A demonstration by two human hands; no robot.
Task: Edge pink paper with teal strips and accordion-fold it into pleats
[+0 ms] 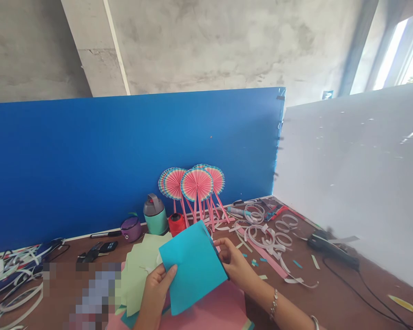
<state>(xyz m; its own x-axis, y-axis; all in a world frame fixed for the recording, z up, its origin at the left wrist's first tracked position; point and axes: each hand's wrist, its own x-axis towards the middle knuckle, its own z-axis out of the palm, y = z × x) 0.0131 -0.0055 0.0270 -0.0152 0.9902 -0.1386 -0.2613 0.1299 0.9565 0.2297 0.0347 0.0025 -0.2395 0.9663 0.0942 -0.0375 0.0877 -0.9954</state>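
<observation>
A bright blue sheet of paper [194,270], roughly square and possibly folded or doubled, is held up tilted in front of me. My left hand [158,286] pinches its lower left side, thumb on the front face. At the right edge my right hand [231,259] has its fingers closed on the paper; a dark strip shows along that edge, and I cannot make out what it is. Pale green sheets [137,263] lie fanned out behind my left hand. Beneath the blue sheet are larger pink sheets [213,309] on the table.
Several pink pleated paper fans [197,184] stand against the blue partition [89,160]. Before them are a teal flask [155,219], a red container [176,224] and a purple pot [131,229]. Curled white strips [259,236] litter the right, near a corded black device [333,252].
</observation>
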